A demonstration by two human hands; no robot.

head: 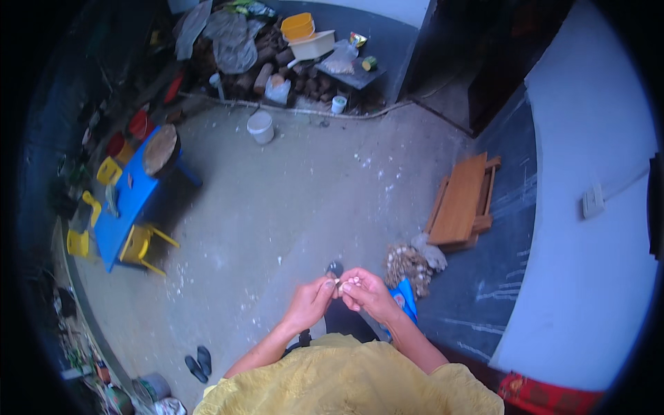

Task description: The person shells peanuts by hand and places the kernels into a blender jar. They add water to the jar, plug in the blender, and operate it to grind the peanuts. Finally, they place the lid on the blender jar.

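My left hand (314, 299) and my right hand (365, 295) meet in front of my body, above my lap. Thumb and forefinger of the left pinch a small pale piece (337, 281), too small to name for certain. Small whitish pieces (355, 281) also lie in the curled fingers of the right hand. Beyond the right hand is a heap of what looks like dried garlic bulbs with stalks (407, 267), beside a blue plastic bag (407, 301). Part of a dark shoe (335, 268) shows just past my fingers.
At the left stands a blue table (122, 223) with yellow chairs (137, 243) and a round wooden board (160, 149). A wooden folding table or bench (458, 202) is by the right wall. A white bucket (260, 127) stands before stacked firewood (264, 78). Dark slippers (198, 364) lie lower left.
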